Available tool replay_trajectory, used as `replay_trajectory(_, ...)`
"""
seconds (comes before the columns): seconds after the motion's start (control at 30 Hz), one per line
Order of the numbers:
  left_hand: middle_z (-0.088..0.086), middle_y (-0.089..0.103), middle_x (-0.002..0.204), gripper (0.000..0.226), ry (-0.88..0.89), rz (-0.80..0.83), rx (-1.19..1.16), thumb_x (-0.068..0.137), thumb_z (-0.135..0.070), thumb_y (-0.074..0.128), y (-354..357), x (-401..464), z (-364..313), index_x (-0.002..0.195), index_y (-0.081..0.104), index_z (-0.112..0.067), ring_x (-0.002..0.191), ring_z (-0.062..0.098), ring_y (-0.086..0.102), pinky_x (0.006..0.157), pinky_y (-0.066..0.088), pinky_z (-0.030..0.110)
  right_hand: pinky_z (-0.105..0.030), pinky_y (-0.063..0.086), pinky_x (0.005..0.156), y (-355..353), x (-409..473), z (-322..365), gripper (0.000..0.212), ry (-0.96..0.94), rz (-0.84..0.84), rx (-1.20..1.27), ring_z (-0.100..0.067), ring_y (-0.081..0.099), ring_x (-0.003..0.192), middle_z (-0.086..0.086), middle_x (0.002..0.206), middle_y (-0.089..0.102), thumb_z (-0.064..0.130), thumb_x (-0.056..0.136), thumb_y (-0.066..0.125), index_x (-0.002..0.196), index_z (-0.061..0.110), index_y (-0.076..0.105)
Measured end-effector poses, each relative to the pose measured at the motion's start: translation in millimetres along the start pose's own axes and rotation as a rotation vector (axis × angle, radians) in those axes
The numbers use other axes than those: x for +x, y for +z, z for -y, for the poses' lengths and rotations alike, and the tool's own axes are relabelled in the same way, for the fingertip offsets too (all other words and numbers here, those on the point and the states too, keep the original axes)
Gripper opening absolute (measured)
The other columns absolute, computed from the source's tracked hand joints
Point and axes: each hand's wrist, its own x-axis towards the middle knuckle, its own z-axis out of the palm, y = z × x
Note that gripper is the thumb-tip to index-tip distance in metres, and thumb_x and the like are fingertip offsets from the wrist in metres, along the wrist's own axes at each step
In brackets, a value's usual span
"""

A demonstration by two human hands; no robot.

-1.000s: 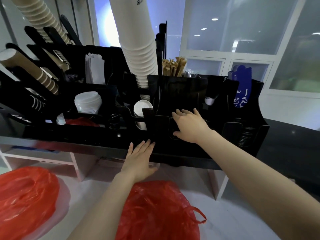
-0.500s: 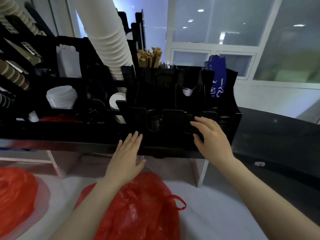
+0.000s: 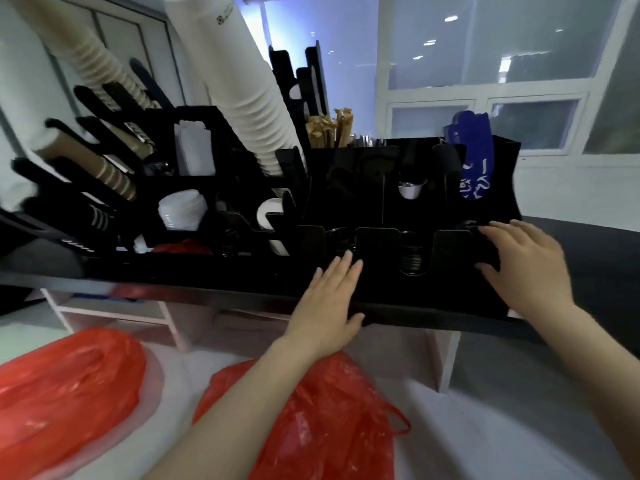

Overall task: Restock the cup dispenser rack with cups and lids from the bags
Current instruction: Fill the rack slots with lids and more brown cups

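The black plastic cup dispenser rack point(image 3: 346, 188) spans the middle of the frame on a dark counter point(image 3: 588, 244) before pale glass partitions point(image 3: 485, 39). The left hand point(image 3: 329, 299) lies flat against its front; the right hand point(image 3: 526, 268) curls loosely over its right end. Two red plastic bags point(image 3: 69, 393) sit lower left.

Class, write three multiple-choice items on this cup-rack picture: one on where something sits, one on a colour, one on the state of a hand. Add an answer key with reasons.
1. Where do the brown stir sticks stand?
A. In the rack's top row
B. Inside a bag
C. In the left hand

2. What colour are the two plastic bags below the rack?
A. Blue
B. Red
C. White

3. What is the left hand doing?
A. Gripping a cup
B. Pinching a lid
C. Resting flat, fingers straight, on the rack's front

Key: 1 A, they rise behind the black rack wall; 2 B, both are bright red; 3 C, it holds nothing.
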Motion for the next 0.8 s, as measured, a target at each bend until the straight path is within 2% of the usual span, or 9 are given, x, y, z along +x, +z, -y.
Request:
replay_trajectory(0.23,0.003,-0.012,0.16,0.085,0.07,-0.023,0.055,0.09,-0.031,0.056,-8.6,32.0,-21.6,0.153,0.0,-0.017,0.147,0.016,-0.012,0.118,-0.007,0.033,-0.048,0.038,0.09,-2.8,18.3,-8.3,0.048,-0.039,0.068,-0.085,-0.036,0.058,0.108,-0.012,0.116,0.067,0.023,0.077,0.077,0.122,0.015,0.063)
replay_trajectory(0.37,0.002,-0.015,0.16,0.087,0.099,-0.028,0.102,0.089,-0.032,0.056,-5.1,51.4,-35.3,0.153,-0.003,-0.019,0.146,0.016,-0.015,0.117,-0.009,0.034,-0.044,0.037,0.091,-4.5,22.6,-8.3,0.048,-0.064,0.086,-0.123,-0.032,0.059,0.108,-0.007,0.118,0.066,0.031,0.082,0.071,0.127,0.02,0.059)
replay_trajectory(0.57,0.003,-0.025,0.157,0.097,-0.075,0.031,0.185,0.088,-0.036,0.058,1.8,69.7,-44.1,0.149,-0.017,-0.026,0.142,0.028,-0.026,0.108,-0.017,0.047,-0.043,0.037,0.092,-2.7,22.9,-12.3,0.048,-0.067,0.085,-0.11,-0.029,0.058,0.11,-0.003,0.12,0.065,0.034,0.085,0.066,0.13,0.022,0.056)
replay_trajectory(0.8,-0.003,-0.014,0.159,0.094,-0.105,0.013,0.122,0.087,-0.032,0.059,2.4,70.3,-41.9,0.151,-0.01,-0.029,0.145,0.023,-0.019,0.116,0.0,0.051,-0.042,0.036,0.088,0.6,26.9,-12.3,0.04,-0.019,0.015,-0.115,-0.031,0.062,0.096,-0.007,0.106,0.07,0.025,0.083,0.063,0.122,0.014,0.061)
